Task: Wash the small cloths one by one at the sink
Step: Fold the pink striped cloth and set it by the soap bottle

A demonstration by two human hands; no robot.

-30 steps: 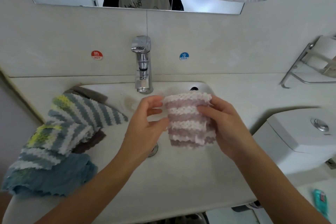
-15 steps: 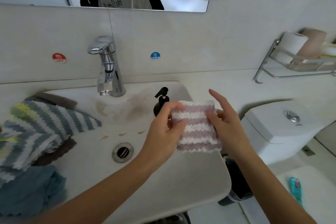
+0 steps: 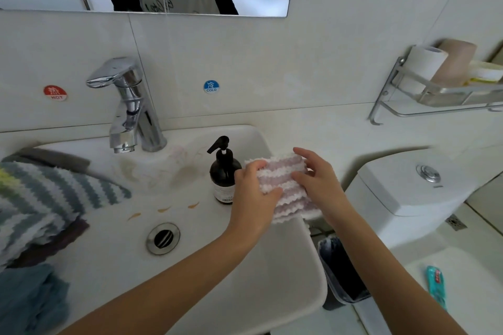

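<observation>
Currently | pink-striped cloth [image 3: 285, 187] held at the sink's [image 3: 272, 280] right rim beside soap bottle [image 3: 224, 174] | left hand [image 3: 253, 196] and right hand [image 3: 318, 185] both gripping it | tap [image 3: 128, 106] dry | cloth pile [image 3: 40, 212] waiting left; most washing looks undone

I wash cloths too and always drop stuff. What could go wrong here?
The cloth, held by both hands, sits over the sink's right edge, so it might fall toward the bin. The left hand is close to the soap bottle and could knock it over.
</observation>
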